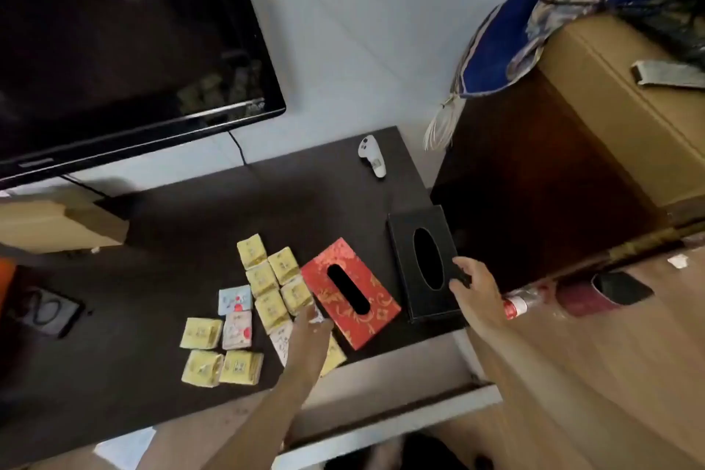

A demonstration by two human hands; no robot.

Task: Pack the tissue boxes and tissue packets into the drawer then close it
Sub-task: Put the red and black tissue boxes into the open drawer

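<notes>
A black tissue box lies at the right end of the dark TV stand. My right hand touches its right side, fingers curled against it. To its left lies a red and gold tissue box. My left hand reaches at the red box's near-left corner, over some packets; its grip is blurred. Several yellow tissue packets and a few pale patterned packets lie in a cluster left of the red box. A white drawer front shows below the stand's edge.
A black TV hangs over the back left. A white controller lies at the back right of the stand. A cardboard box with cloth on it stands at right. A plastic bottle lies on the wooden floor.
</notes>
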